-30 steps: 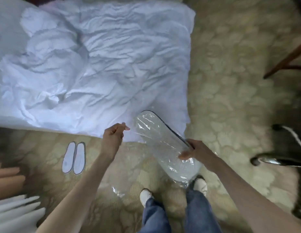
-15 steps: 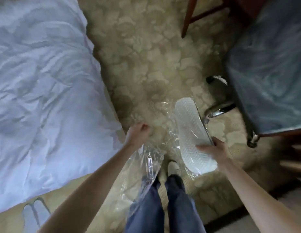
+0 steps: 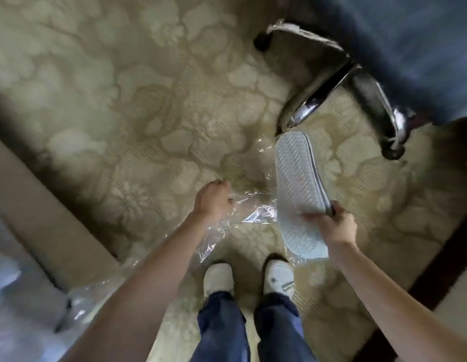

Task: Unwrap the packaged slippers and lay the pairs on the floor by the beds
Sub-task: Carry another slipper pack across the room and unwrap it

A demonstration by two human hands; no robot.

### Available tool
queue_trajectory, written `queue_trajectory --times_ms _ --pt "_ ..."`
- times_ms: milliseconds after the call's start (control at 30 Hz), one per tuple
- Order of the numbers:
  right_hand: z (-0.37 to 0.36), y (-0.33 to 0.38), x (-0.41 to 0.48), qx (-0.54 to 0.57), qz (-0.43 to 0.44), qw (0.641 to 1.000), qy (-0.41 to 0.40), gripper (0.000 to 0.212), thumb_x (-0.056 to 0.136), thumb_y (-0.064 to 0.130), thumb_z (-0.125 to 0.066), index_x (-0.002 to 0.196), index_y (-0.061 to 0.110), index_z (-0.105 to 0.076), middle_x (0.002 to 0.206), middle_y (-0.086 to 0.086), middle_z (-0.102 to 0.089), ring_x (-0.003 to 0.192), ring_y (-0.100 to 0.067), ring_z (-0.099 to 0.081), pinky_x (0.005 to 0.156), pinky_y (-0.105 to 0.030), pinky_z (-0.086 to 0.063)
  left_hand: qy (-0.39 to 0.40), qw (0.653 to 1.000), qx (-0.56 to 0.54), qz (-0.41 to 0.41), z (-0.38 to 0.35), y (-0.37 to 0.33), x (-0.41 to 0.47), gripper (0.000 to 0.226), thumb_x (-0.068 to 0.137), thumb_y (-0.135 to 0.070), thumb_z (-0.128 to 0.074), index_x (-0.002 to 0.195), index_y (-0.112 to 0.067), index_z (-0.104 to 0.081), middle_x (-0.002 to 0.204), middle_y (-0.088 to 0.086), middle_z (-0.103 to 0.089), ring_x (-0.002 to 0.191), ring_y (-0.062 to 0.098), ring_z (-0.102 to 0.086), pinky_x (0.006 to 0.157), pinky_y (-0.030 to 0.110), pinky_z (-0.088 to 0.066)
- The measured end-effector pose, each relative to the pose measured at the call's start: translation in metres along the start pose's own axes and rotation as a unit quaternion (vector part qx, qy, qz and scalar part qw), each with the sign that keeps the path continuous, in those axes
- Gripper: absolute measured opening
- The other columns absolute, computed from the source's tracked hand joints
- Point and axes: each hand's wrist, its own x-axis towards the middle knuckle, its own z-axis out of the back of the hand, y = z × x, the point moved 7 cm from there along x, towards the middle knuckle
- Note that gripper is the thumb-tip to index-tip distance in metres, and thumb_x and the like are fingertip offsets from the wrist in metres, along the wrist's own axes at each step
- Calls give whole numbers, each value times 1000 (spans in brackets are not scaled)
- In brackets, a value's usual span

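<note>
Patterned carpet (image 3: 154, 105), chair base (image 3: 331, 82) ahead. Our right hand (image 3: 336, 226) clamps the slippers (image 3: 297, 189), sole up, above the floor. Left hand (image 3: 214, 199) pinches the wrap (image 3: 253, 212), seemingly nearly off. Risk: clinging film drags a slipper loose.

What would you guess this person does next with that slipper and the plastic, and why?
Probably pull the left hand further away so the clear wrap slides off completely. The right hand grips the white slippers near one end, sole side up, mostly bare, while crinkled film trails from the left hand and seems to cling near the lower end. Once freed, the pair can go onto the carpet.
</note>
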Motion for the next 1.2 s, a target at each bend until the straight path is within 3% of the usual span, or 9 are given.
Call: queue_trajectory --times_ms 167,300,533,667,767,867,933,1067,1200 --pt "-34 -57 89 39 18 998 -46 30 58 12 -83 80 11 -62 66 -1 -59 55 -17 -49 34 -13 -32 44 994 78 -58 -110 -4 101 66 85 -45 -63 140 -17 -40 127 16 -51 114 34 -54 93 41 -46" --pt "-45 -97 134 66 -7 995 -70 31 54 14 -85 73 13 -60 62 3 -58 53 -17 -49 39 -17 -37 45 989 129 -52 -165 1 149 75 83 -47 -65 141 -13 -33 135 18 -44 125 32 -46 107 43 -37" --pt "-53 -78 119 45 -34 997 -60 30 60 13 -83 80 11 -60 64 -1 -57 60 -24 -51 54 -28 -42 59 988 117 -83 -151 15 116 30 97 -29 -49 119 -11 -58 126 9 -53 91 19 -60 80 33 -51" --pt "-56 -10 61 41 -18 999 0 31 62 10 -82 76 3 -55 62 -4 -48 54 -21 -41 36 -20 -30 37 998 19 -51 -72 31 63 36 96 -42 -48 111 -16 -68 112 2 -62 84 14 -61 76 27 -50" --pt "-56 61 6 34 -13 997 65 32 63 15 -82 83 3 -59 69 -7 -55 60 -22 -47 50 -29 -36 -19 996 -83 28 17 47 20 42 95 -45 -50 86 -12 -74 95 1 -65 72 17 -60 62 26 -42" --pt "-54 146 -57 15 8 993 114 31 63 20 -82 86 10 -63 75 -9 -63 67 -26 -55 58 -37 -43 -102 957 -232 142 122 67 -32 37 90 -24 -58 63 -1 -64 80 12 -63 63 29 -58 60 33 -46" --pt "-53 207 -99 10 26 991 134 29 62 20 -83 83 14 -64 72 -1 -63 65 -22 -55 53 -27 -42 -146 928 -290 183 191 78 -64 27 84 -11 -59 62 4 -62 68 17 -62 58 30 -55 57 32 -43" --pt "-63 320 -173 15 49 980 193 31 60 16 -85 86 15 -67 82 -7 -67 75 -27 -61 64 -34 -49 -191 877 -383 219 313 106 -119 10 84 -7 -58 93 -7 -53 66 2 -59 59 17 -56 56 34 -49" --pt "-82 419 -221 16 69 963 259 36 59 9 -85 89 16 -67 89 -8 -71 85 -30 -67 80 -46 -56 -250 866 -399 170 429 139 -156 62 88 -5 -46 137 -39 -29 46 -11 -45 38 4 -39 39 26 -39"
